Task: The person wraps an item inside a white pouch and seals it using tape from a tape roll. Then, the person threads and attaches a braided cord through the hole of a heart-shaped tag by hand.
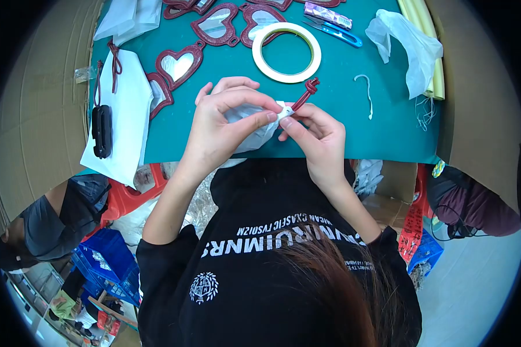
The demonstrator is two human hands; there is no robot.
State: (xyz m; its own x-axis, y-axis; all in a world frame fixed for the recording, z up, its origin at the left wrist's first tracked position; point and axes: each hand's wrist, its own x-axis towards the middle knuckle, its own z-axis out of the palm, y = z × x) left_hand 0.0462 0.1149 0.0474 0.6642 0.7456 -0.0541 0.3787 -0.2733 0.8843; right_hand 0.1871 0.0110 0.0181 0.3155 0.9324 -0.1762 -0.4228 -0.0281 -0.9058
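Observation:
Both hands meet near the front edge of the green table (341, 115) over a bundle wrapped in thin white paper (255, 136). A dark red knotted cord (308, 92) sticks out of its gathered top. My left hand (228, 118) pinches the paper at the neck between thumb and index finger. From the other side, my right hand (318, 136) grips the same neck, thumb on top. What lies inside the paper is hidden. Just beyond my fingers rests a roll of white tape (257, 55).
Red heart-shaped mirrors (179, 65) lie at the back left. White paper sheets (118, 104) with a black object (102, 132) are on the left. Blue thread snips (344, 36), a purple patterned box (328, 15) and crumpled paper (417, 52) lie at the right. Other people sit either side.

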